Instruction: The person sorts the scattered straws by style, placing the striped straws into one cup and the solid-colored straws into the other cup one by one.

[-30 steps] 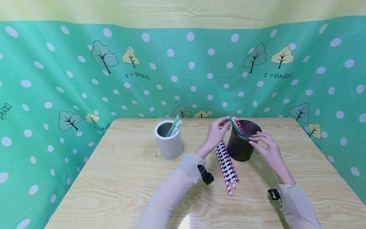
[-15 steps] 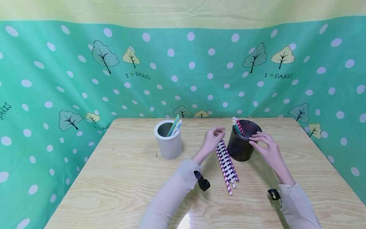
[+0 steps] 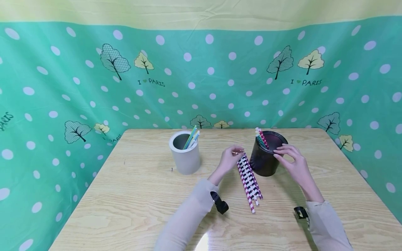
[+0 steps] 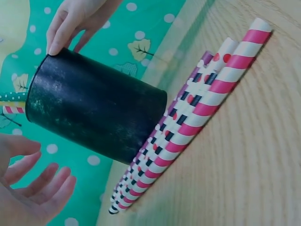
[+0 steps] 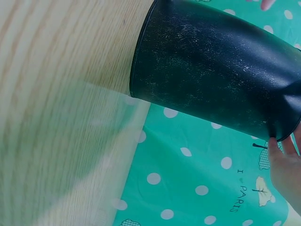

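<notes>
My left hand (image 3: 228, 159) hovers by the far end of several patterned paper straws (image 3: 249, 183) lying side by side on the table. Its fingers are loosely bent with nothing between them, and the left wrist view shows a gap between hand and straws. The straws are striped, dotted and checked; one pink-and-white striped straw (image 4: 207, 108) is nearest that camera. With thumb and fingers, my right hand (image 3: 292, 160) pinches the rim of a black cylindrical container (image 3: 265, 162) standing upright right of the straws. Green, yellow and red dotted straws (image 3: 261, 138) lean inside it.
A grey-white cylindrical container (image 3: 186, 163) stands to the left, with blue, green and white sticks (image 3: 191, 138) leaning in it. The wooden table (image 3: 125, 195) ends at a green dotted curtain (image 3: 176, 76) behind and at both sides.
My left hand has let go of the straws in the black container and moved left and down toward the straws on the table. The right hand stays at the rim.
</notes>
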